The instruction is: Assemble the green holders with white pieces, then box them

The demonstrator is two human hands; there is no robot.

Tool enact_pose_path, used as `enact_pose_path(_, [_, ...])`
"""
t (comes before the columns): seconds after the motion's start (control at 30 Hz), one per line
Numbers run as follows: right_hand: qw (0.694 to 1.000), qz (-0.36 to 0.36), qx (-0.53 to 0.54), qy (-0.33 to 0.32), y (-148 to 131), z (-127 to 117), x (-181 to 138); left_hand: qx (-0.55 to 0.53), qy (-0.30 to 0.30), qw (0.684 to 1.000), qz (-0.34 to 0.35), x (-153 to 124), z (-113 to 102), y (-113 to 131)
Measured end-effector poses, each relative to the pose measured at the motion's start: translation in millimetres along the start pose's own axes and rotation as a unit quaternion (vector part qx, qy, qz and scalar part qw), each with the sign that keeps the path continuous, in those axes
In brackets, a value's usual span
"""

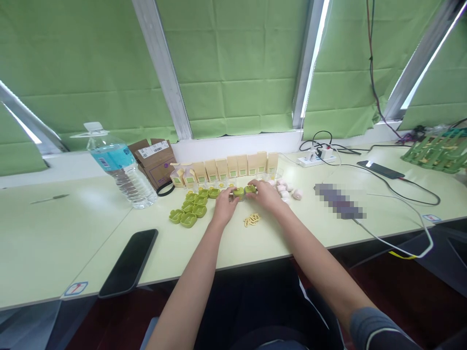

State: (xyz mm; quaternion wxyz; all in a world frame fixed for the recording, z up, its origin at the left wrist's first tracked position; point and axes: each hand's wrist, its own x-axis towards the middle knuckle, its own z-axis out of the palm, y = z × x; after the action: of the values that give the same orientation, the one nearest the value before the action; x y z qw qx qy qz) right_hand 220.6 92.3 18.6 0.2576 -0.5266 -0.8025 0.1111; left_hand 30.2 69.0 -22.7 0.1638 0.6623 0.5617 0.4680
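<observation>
Our left grip (226,201) and right grip (265,193) each pinch a green piece (239,192); we'd best keep them steady, clear of the bands (251,220).

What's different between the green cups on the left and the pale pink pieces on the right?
The green cups are olive green, while the pink pieces are pale pink. The green cups look hollow and open on top; the pink pieces look like rounded lumps. The green cups lie left of the left hand, the pink pieces near the right hand. Both are groups of small things on the table.
</observation>
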Motion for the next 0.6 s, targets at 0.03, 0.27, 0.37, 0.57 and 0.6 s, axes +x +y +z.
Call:
enact_pose_path(0.03, [1.000, -0.002, 0.009, 0.005, 0.9, -0.2, 0.1, 0.001, 0.000, 1.000, 0.000, -0.2, -0.1, 1.0])
enact_pose_path(0.27, [0.985, -0.099, 0.085, 0.111, 3.3, -4.2, 3.0, 0.017, 0.034, 0.999, -0.010, -3.4, -5.3, 13.2])
enact_pose_path(0.37, [0.978, -0.146, 0.116, 0.099, -2.7, -6.8, 0.9, 0.025, 0.067, 0.997, 0.004, -4.9, -9.4, 20.7])
enact_pose_path(0.57, [0.970, -0.200, 0.140, -0.004, -17.2, -4.9, -6.4, -0.010, 0.029, 0.999, 0.028, -9.3, -13.3, 33.5])
enact_pose_path(0.6, [0.968, -0.208, 0.138, -0.018, -19.3, -3.8, -7.6, -0.005, 0.010, 0.999, 0.031, -9.9, -12.9, 33.6])
